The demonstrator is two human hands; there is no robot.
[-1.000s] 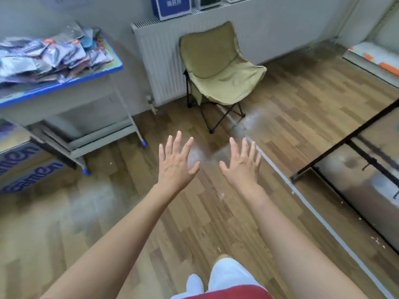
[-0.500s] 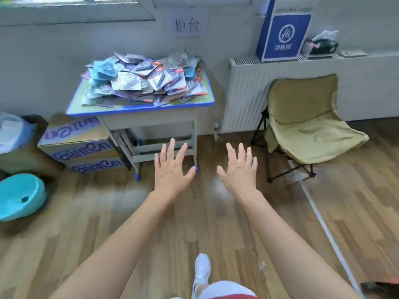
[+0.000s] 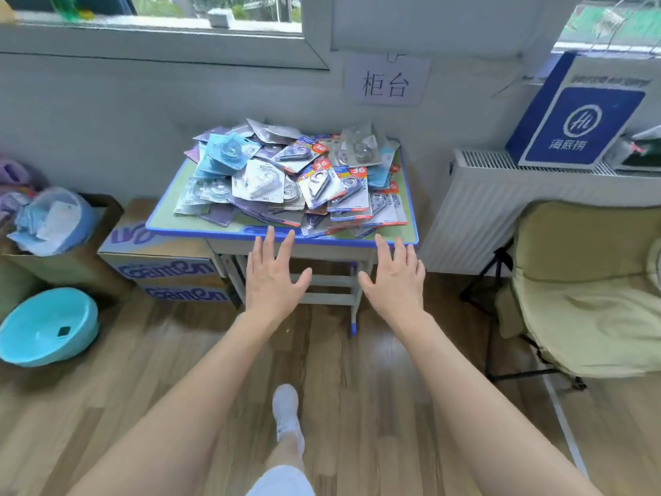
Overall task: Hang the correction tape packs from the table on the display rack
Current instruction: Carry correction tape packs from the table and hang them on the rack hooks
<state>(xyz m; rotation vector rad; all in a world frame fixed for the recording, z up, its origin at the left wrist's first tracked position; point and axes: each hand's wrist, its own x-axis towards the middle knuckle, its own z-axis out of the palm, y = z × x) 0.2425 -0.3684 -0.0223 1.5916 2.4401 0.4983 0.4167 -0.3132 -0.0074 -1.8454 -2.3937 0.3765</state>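
A heap of correction tape packs, blister cards in blue, white and red, covers a small green table with a blue edge against the wall. My left hand and my right hand are stretched out in front of the table's near edge, palms down, fingers straight and spread. Neither hand holds or touches anything. No display rack is in view.
Cardboard boxes sit left of the table, beside a turquoise basin and a box of bags. To the right stand a white radiator and a yellow-green folding chair. Wooden floor lies underfoot.
The view swung left from the chair and floor onto the table, which is now centred and closer. Both hands stayed open and spread, and have drifted further apart.
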